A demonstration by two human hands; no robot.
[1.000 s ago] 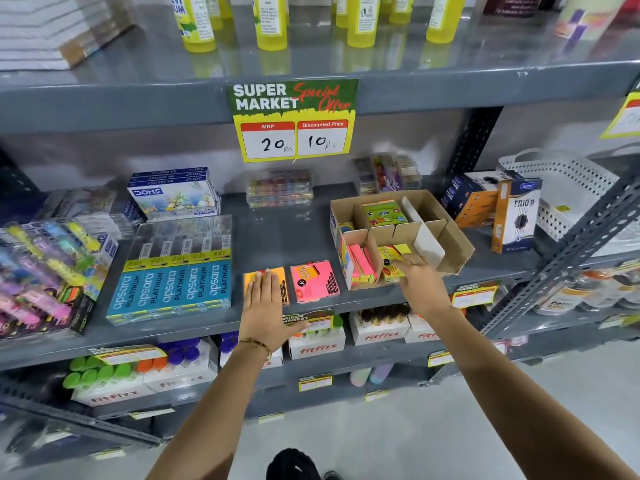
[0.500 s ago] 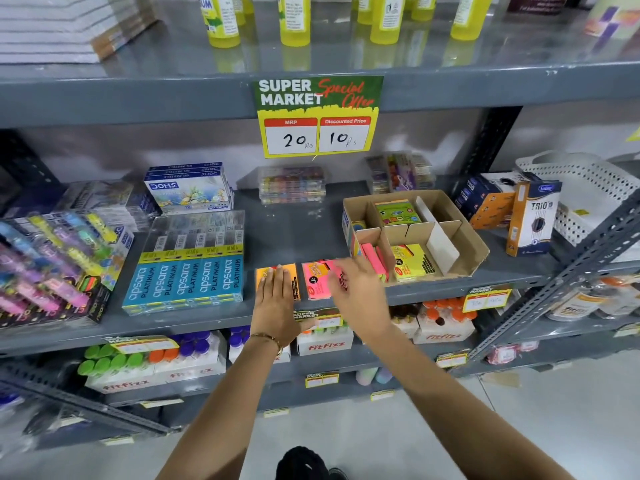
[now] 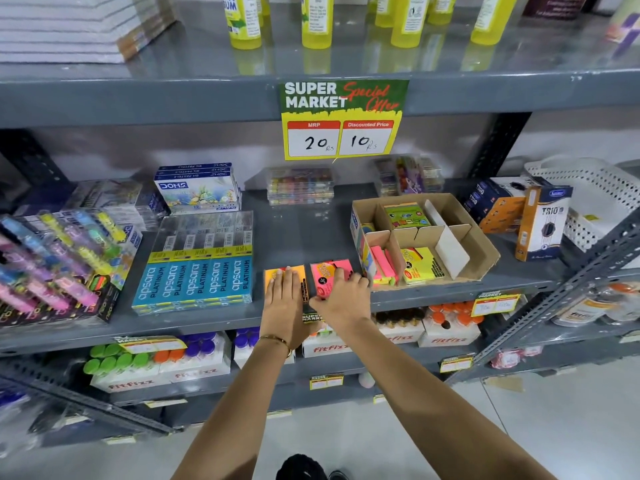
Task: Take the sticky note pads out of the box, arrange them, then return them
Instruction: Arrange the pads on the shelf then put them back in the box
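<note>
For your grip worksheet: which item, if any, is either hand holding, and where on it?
The right hand grips the pink sticky note pad by its near and right edges. The left hand lies flat on the orange pad.

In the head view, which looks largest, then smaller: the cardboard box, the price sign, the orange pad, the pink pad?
1. cardboard box
2. price sign
3. and 4. orange pad and pink pad: both partly covered by hands, so no ranking between them.

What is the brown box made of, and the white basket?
The box looks like plain matte cardboard: brown, with thin folded flaps and dividers. The basket looks like moulded white plastic, going by its even grid of little holes and smooth rim, though that is a guess from looks.
</note>
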